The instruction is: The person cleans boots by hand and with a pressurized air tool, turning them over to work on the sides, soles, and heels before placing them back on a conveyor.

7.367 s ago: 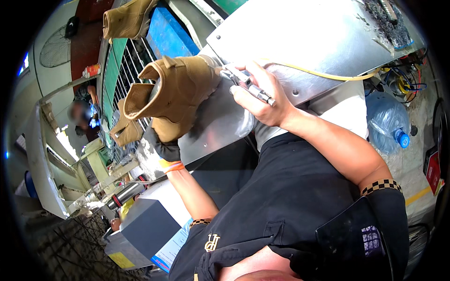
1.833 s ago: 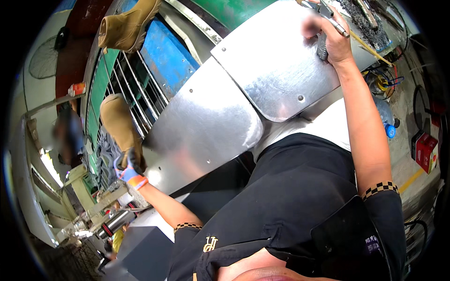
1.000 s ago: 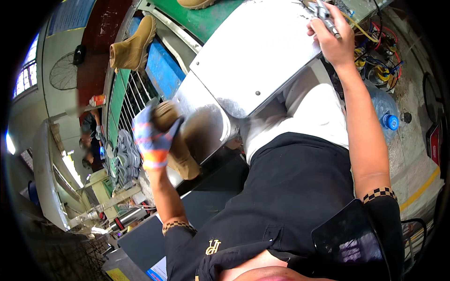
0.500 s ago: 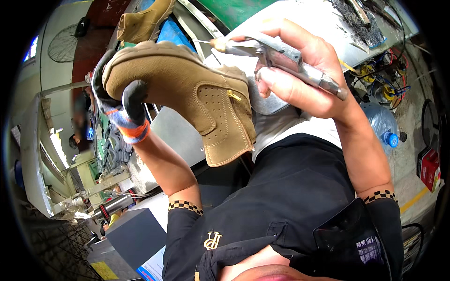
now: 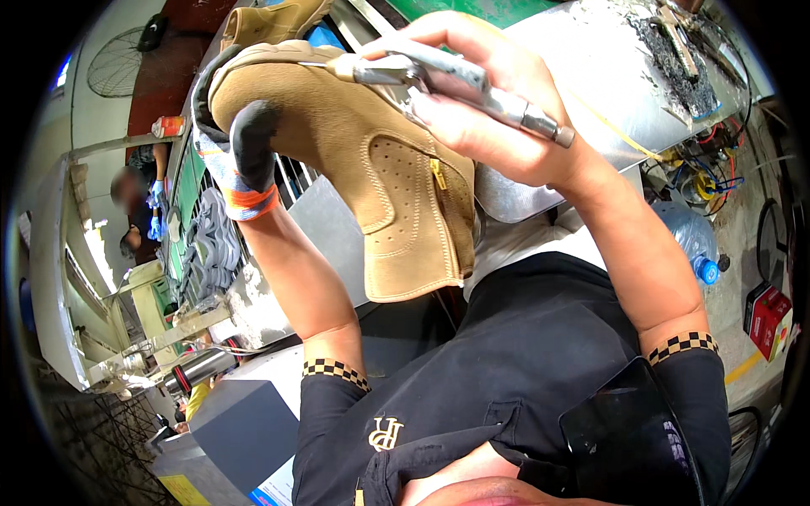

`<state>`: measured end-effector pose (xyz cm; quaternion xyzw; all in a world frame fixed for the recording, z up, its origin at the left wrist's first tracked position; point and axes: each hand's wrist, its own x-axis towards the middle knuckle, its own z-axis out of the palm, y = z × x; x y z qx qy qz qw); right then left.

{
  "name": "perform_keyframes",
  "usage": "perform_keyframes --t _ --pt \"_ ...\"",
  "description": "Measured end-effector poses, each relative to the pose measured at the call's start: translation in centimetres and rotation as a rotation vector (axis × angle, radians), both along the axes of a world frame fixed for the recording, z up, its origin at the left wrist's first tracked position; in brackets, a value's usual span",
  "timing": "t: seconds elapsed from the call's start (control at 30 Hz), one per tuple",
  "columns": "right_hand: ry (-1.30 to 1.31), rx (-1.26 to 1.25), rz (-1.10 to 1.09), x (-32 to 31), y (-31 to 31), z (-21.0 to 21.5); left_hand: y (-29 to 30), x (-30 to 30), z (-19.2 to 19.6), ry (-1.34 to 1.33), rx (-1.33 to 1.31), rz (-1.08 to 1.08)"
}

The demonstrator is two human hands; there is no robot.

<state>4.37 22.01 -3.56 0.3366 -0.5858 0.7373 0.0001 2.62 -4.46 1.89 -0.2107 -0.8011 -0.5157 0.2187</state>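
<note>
My left hand [image 5: 253, 143], in a black-palmed knit glove, is closed around the toe of a tan ankle boot [image 5: 329, 143]. The boot lies sideways, with its sole edge up and its shaft hanging toward me. Small punched holes and a yellow zipper pull show on the shaft. My bare right hand [image 5: 515, 118] grips a metal needle-nozzle gun [image 5: 456, 78] with a lever and a brass-coloured nose. Its thin needle points left along the seam between sole and upper, at or very near it; contact cannot be made out.
Another tan boot [image 5: 274, 24] stands at the far left. A metal-topped table [image 5: 591, 101] carries dark residue [image 5: 675, 63] at the far right. Beside it are a clear water bottle [image 5: 688, 232] and a red box [image 5: 766, 320]. A gloved co-worker [image 5: 139, 202] stands at the left.
My right hand and the gun have moved left and slightly up, bringing the needle from beyond the boot to its sole edge. The boot has shifted slightly right, its toe raised.
</note>
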Motion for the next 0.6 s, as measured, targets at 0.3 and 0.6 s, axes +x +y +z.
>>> perform_keyframes --t 0.3,0.6 --pt "-0.333 -0.142 0.081 3.3 0.6 -5.9 -4.5 -2.9 -2.5 -0.116 0.081 -0.156" --pt "-0.49 -0.265 0.162 5.9 1.5 -8.5 -6.5 -2.9 -2.9 -0.32 0.251 -0.248"
